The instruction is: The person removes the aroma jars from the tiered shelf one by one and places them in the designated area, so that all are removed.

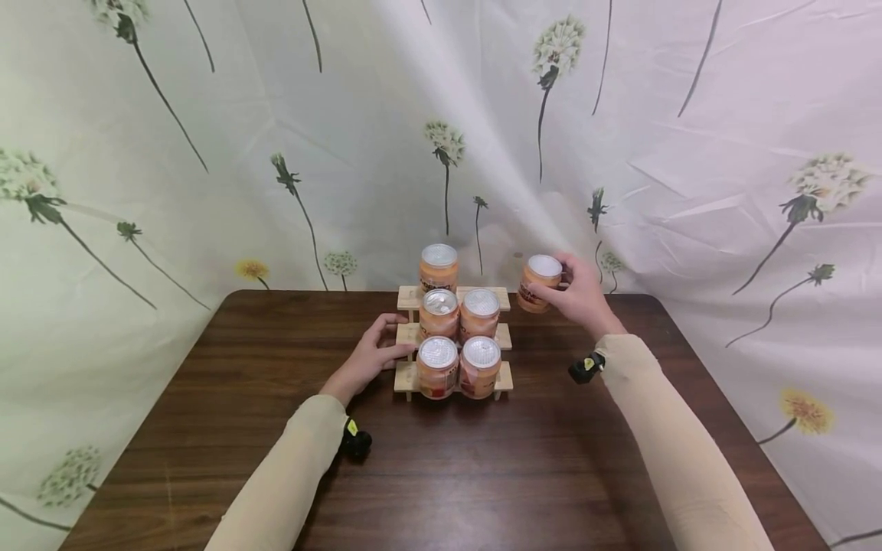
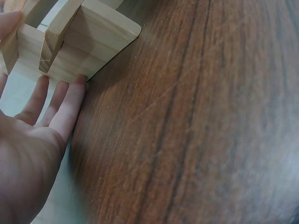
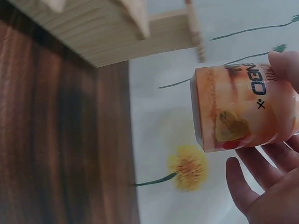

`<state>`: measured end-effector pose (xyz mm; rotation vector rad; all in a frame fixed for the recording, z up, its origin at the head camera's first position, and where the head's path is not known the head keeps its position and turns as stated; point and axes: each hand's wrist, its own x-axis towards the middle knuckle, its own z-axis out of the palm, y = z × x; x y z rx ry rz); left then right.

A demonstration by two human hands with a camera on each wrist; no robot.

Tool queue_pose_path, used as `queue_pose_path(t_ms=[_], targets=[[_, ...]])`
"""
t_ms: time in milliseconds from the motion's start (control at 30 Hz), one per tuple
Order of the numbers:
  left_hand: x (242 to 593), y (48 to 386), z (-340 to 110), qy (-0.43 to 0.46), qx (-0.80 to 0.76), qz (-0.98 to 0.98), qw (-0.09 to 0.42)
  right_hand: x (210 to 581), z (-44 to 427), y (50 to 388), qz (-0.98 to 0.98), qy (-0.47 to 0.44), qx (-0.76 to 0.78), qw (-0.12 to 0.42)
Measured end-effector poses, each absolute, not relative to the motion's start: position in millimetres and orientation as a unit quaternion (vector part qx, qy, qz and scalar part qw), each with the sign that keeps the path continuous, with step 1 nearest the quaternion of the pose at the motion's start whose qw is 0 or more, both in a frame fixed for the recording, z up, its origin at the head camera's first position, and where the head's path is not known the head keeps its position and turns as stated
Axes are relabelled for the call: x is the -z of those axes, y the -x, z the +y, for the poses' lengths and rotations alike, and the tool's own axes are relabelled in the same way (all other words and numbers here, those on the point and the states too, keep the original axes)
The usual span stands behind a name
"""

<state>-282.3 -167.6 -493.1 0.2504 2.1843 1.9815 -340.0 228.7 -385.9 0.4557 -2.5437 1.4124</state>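
Observation:
My right hand (image 1: 582,298) holds an orange-labelled can (image 1: 540,285) between thumb and fingers, off the table and to the right of a three-step wooden rack (image 1: 406,375). The right wrist view shows part of its printed label (image 3: 243,105) and its flat base. My left hand (image 1: 372,356) is at the rack's left side. Its fingertips (image 2: 77,84) touch the pale side panel, and the thumb lies by the middle step. Similar cans stand upright on the rack: one on the top step (image 1: 439,268), two on the middle (image 1: 480,312), two on the bottom (image 1: 438,367).
The rack stands near the far edge of a dark brown wooden table (image 1: 441,474). Behind the table hangs a pale cloth (image 1: 386,176) printed with dandelions. Each wrist bears a small black camera (image 1: 357,442).

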Motion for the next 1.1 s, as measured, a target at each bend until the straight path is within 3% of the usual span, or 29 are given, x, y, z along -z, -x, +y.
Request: queue_pose_path(t_ms=[567, 1100], targets=[[493.5, 281.8, -167.6, -0.083, -0.673, 0.73, 0.087, 444.4, 226.6, 338.9, -0.886, -0.139, -0.441, 0.042], [494.4, 282.5, -167.5, -0.09, -0.673, 0.729, 0.086, 460.9, 226.0, 339.7, -0.894, -0.14, -0.424, 0.036]])
